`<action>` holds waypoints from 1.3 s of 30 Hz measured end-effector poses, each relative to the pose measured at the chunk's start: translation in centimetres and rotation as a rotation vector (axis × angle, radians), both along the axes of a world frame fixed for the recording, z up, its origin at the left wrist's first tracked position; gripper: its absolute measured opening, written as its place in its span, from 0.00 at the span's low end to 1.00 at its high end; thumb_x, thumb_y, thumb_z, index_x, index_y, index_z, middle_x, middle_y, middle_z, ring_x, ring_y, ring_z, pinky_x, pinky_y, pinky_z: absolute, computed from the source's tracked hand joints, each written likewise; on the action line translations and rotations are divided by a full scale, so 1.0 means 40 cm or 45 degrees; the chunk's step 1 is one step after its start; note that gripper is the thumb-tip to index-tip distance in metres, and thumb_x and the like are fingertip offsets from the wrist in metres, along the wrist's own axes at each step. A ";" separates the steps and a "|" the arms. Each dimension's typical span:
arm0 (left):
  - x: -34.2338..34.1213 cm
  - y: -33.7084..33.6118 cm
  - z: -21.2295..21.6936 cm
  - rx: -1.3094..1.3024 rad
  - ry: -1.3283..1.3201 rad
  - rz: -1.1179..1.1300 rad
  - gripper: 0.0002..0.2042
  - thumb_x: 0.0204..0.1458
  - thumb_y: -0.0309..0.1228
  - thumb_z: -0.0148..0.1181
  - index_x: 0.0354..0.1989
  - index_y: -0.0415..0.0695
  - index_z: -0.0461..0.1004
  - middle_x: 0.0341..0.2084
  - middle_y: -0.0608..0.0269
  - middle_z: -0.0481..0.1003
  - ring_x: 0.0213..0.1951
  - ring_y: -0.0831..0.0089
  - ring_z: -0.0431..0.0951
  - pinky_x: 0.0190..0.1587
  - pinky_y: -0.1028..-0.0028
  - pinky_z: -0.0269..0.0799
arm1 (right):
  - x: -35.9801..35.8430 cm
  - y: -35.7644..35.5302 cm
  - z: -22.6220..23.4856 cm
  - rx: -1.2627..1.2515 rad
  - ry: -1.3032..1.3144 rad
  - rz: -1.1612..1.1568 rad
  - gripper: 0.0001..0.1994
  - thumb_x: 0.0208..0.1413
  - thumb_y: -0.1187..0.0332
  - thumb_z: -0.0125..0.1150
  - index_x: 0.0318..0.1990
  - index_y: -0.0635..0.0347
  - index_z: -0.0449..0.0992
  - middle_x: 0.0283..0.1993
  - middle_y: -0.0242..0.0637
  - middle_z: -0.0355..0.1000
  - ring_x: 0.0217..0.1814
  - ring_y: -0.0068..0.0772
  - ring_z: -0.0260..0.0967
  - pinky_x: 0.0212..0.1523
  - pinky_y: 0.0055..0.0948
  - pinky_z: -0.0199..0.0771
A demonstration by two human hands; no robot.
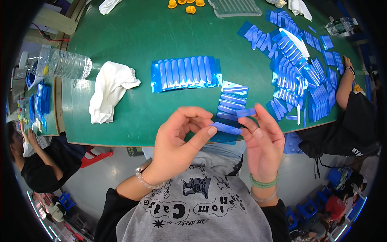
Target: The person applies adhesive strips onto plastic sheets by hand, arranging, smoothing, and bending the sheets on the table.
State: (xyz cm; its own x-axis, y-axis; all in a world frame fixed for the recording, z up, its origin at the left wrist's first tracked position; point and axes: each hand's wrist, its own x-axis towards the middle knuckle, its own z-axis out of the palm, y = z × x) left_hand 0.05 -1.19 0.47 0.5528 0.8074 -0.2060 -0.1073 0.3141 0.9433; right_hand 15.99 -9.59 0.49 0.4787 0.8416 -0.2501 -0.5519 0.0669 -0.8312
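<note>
Pinching a small blue strip piece (225, 128) between thumb and forefinger, left hand (179, 141) is closed on it, just above the near table edge. Other fingers curled in. Metal watch band on that wrist.

Right hand (262, 141) is palm up, fingers half open, touching the right end of the same piece. A second blue piece (246, 112) sits between its upper fingertips; whether it's really gripped or only resting there, can't tell. Green bead bracelet (263, 182) on the right wrist.

Directly behind both hands: a blue backing sheet (229, 109) with rows of the same pieces, lying on the green table (161, 32), its near end overhanging the edge under the hands.

Further out, centre of table: a wider blue sheet (185, 73) carrying a row of upright pieces, touching the top corner of the sheet near the hands.

Left of that: crumpled white cloth (109, 88), then a clear plastic bottle (64, 63) on its side at the table's left end.

Right side: large heap of blue sheets and loose pieces (298, 76), overlapping, running from the far edge down to the near edge. A white sheet lies on top of the heap.

Far edge: yellow small parts (186, 5), a clear ribbed tray (236, 7), more white cloth.

Another person's arm (344, 86) rests on the table's right edge beside the heap. A second person (36, 157) sits low at the left, apart from the table work.
</note>
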 end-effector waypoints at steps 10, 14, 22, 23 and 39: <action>-0.012 0.024 0.032 -0.388 -0.037 -0.132 0.17 0.52 0.18 0.57 0.49 0.41 0.61 0.29 0.65 0.72 0.31 0.81 0.72 0.35 0.81 0.67 | 0.003 -0.014 -0.009 0.085 -0.490 0.054 0.23 0.50 0.86 0.57 0.56 0.71 0.66 0.52 0.45 0.66 0.41 0.30 0.73 0.43 0.26 0.76; -0.024 0.043 0.037 -0.653 -0.071 -0.257 0.18 0.52 0.17 0.57 0.49 0.41 0.60 0.29 0.65 0.72 0.31 0.81 0.72 0.34 0.82 0.66 | 0.032 -0.026 -0.016 0.169 -0.890 0.029 0.23 0.50 0.87 0.57 0.56 0.70 0.66 0.53 0.45 0.65 0.40 0.29 0.73 0.41 0.24 0.74; -0.059 0.025 0.031 -0.144 0.180 -0.124 0.16 0.53 0.25 0.59 0.50 0.41 0.66 0.30 0.66 0.73 0.32 0.80 0.72 0.35 0.83 0.67 | 0.054 -0.037 -0.014 -0.023 -0.640 -0.053 0.25 0.49 0.86 0.55 0.58 0.71 0.64 0.57 0.45 0.63 0.46 0.30 0.72 0.42 0.21 0.72; -0.066 0.023 0.026 -0.146 0.181 -0.123 0.16 0.53 0.25 0.59 0.50 0.41 0.66 0.30 0.66 0.73 0.32 0.80 0.72 0.35 0.83 0.67 | 0.052 -0.042 -0.016 -0.082 -0.585 -0.059 0.26 0.49 0.87 0.55 0.58 0.71 0.64 0.57 0.46 0.62 0.46 0.31 0.72 0.42 0.21 0.72; -0.059 0.033 -0.013 1.677 1.259 0.210 0.14 0.38 0.27 0.68 0.37 0.45 0.76 0.40 0.66 0.73 0.43 0.62 0.67 0.46 0.67 0.61 | 0.039 -0.062 -0.031 -0.149 -0.619 -0.110 0.26 0.49 0.86 0.56 0.59 0.72 0.63 0.56 0.44 0.63 0.44 0.26 0.72 0.39 0.19 0.72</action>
